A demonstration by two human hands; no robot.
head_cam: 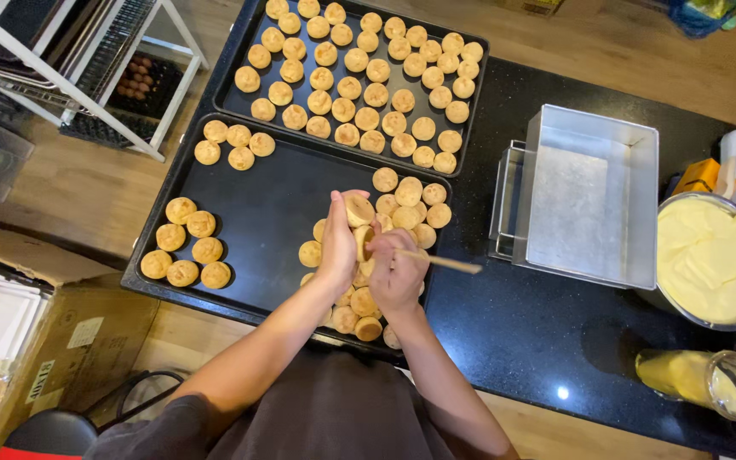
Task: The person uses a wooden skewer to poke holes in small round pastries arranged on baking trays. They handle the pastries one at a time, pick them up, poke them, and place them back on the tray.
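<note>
A black countertop (547,341) carried two dark baking trays set end to end: the far tray (236,94) was filled with golden choux puffs in close rows, while the near tray (266,213) held small separated groups and one heaped pile beside the hands, a layout that kept the pile within short reach. To the right stood an empty rectangular metal pan (594,192), propped on a second pan, then a round bowl of pale yellow cream (709,260) with a spatula handle at its rim, and nearest the counter's edge a piping bag (696,379) of yellow filling lying on its side. The left hand (340,243) was raised above the near tray, its fingers curled closed around a choux puff (359,210) pinched at the fingertips, presumably so that one face was presented to the tool. The right hand (398,273) was closed around a thin wooden stick (440,260). The stick's long axis lay almost level, running left to right with a slight downward slope; its free end pointed right toward the metal pan, and its working end was hidden among the fingers, so contact with a puff could not be told.
</note>
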